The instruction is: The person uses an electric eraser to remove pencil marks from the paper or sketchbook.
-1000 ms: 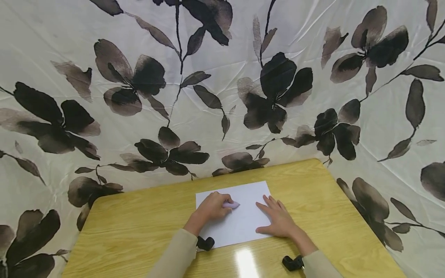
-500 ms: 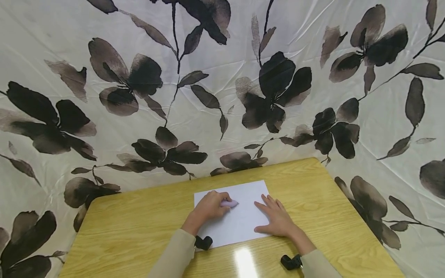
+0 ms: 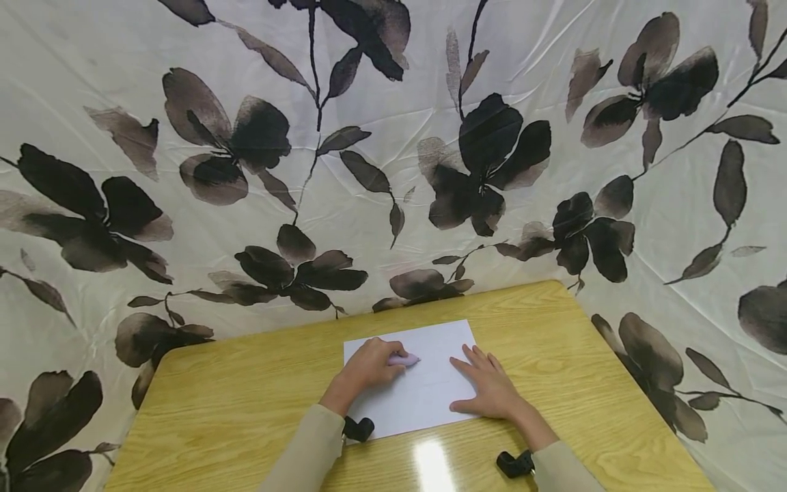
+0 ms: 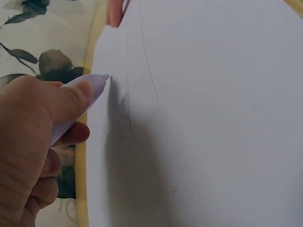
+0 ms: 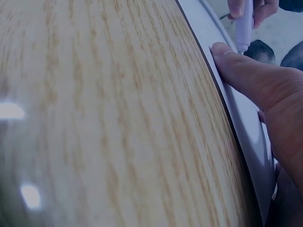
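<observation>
A white sheet of paper (image 3: 424,396) lies on the table. My left hand (image 3: 369,365) holds a light purple pen-like tool (image 3: 402,359) over its left part, thumb and fingers round the body. In the left wrist view the tool (image 4: 97,87) points its pale tip at the paper (image 4: 213,118), which bears two thin dark lines and a few small marks; whether the tip touches cannot be told. My right hand (image 3: 488,388) rests with spread fingers on the paper's right side. The right wrist view shows its thumb (image 5: 246,71) near the paper's edge.
The yellow wood-grain table (image 3: 246,403) reaches round the paper on all sides. A black device sits at the left wrist (image 3: 359,429) and another at the right wrist (image 3: 515,465). Behind the table hangs a pale cloth (image 3: 381,82) with dark flowers.
The tool and my left hand have shifted slightly to the left over the paper. My right hand keeps its place on the sheet. The head view has moved a little.
</observation>
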`<state>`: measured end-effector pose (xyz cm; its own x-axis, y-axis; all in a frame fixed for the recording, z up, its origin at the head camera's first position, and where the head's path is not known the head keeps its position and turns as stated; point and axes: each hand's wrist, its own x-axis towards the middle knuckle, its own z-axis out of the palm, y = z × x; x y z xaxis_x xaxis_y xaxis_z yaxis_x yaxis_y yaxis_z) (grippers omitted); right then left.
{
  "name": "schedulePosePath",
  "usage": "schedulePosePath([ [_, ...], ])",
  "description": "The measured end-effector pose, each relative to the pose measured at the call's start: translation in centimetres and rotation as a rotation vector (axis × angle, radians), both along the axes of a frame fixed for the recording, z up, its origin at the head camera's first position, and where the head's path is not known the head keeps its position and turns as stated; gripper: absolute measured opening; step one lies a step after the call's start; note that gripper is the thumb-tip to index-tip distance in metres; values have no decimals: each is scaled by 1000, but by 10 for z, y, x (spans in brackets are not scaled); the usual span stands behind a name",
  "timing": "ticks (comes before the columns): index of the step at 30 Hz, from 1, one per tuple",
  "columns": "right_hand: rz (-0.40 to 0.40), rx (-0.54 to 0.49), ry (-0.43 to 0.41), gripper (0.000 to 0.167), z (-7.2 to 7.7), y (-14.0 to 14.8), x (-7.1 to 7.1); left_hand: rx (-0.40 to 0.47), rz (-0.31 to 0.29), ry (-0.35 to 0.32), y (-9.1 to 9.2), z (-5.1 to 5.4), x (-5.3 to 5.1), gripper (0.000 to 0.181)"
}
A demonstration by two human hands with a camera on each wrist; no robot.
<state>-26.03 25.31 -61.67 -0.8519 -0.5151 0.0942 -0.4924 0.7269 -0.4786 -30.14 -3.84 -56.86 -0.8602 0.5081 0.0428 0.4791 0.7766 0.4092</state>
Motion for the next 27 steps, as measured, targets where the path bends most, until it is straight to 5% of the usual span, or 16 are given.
schedulePosePath([
  [20, 2, -10, 23, 89, -1, 1, 0, 10, -61, 13, 3, 0, -3, 13],
  [27, 0, 14, 16, 91, -5, 2, -1, 1, -34, 23, 4, 0, -2, 13],
])
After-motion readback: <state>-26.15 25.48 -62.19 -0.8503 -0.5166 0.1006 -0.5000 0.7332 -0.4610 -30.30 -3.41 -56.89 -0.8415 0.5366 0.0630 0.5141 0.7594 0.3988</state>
